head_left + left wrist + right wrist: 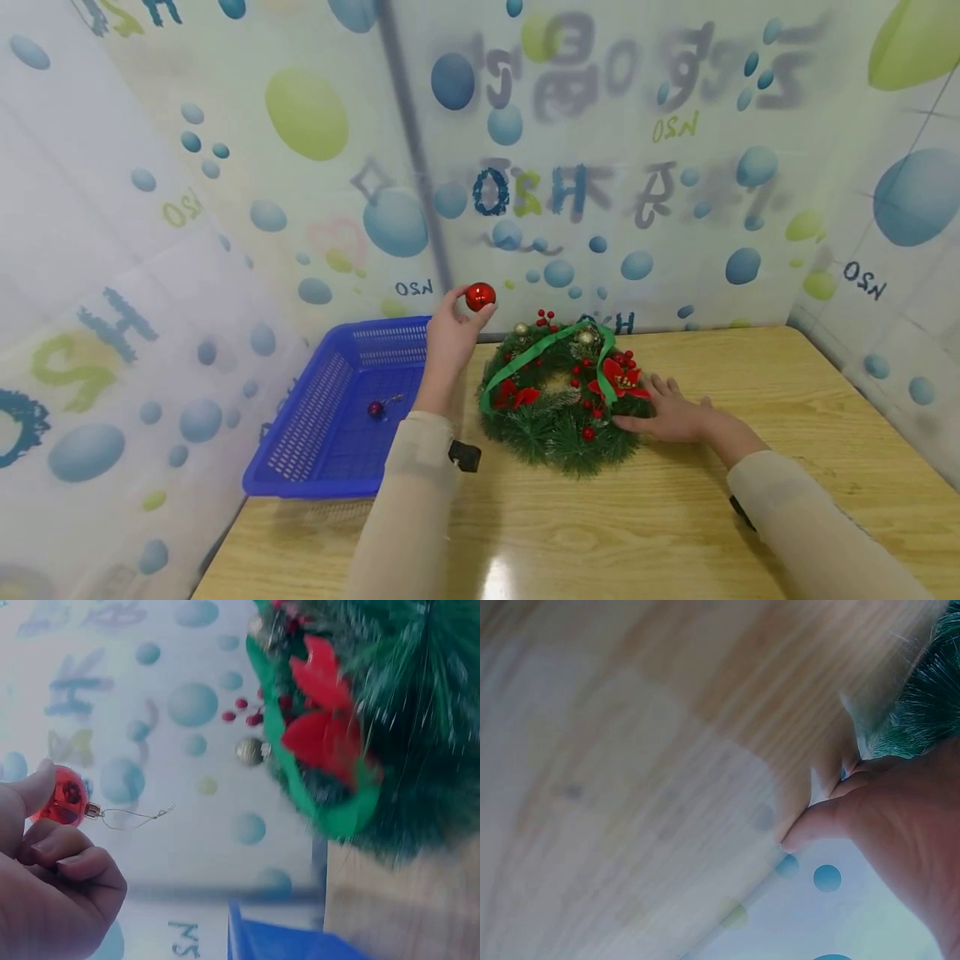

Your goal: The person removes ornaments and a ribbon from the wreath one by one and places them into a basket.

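By the wreath's (562, 437) far left, my left hand (450, 337) pinches a red bauble (481, 296), seemingly ready to hook on next, my right hand (675, 413) spread.

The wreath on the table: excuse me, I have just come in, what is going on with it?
A person's left hand holds up a shiny red ball ornament with a thin loop, apart from the wreath. Their right hand is at the wreath's right edge, fingers spread. The wreath lies on the wooden table and already carries red flowers. To its left, a blue basket holds a smaller dark red ornament.
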Demonstrator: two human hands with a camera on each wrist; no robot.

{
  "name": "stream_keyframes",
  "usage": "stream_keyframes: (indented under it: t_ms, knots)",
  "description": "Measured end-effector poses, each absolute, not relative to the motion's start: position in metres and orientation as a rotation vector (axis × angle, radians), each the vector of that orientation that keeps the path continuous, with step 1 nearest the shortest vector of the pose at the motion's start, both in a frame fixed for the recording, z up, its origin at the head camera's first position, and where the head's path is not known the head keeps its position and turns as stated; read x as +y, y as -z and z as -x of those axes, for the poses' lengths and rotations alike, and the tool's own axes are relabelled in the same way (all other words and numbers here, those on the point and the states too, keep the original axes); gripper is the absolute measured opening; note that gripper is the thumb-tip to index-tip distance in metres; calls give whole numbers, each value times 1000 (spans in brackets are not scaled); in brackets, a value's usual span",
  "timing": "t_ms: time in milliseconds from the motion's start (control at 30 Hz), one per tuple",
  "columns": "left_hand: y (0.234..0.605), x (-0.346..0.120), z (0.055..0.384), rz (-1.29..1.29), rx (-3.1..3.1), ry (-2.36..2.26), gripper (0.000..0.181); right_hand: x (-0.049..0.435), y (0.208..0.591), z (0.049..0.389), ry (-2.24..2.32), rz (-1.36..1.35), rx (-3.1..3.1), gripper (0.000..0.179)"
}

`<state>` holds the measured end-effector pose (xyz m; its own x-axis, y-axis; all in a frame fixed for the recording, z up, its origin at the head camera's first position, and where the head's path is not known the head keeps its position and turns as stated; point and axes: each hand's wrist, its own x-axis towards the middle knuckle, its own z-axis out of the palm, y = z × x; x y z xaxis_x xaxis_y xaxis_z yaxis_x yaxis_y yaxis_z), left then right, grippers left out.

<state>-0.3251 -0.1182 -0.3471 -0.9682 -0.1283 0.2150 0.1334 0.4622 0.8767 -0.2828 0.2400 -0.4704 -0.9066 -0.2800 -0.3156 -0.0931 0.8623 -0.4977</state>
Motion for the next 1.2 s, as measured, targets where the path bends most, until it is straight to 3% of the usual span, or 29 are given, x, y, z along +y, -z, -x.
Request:
stream_keyframes:
  t_ms: [800,1200]
  knots:
    - [338,-225,327,-224,-2450,1476,67,253,505,305,695,273,2681,137]
    - [351,-267,329,-322,-2483,1463,68,240,472,283,689,282,2657,129]
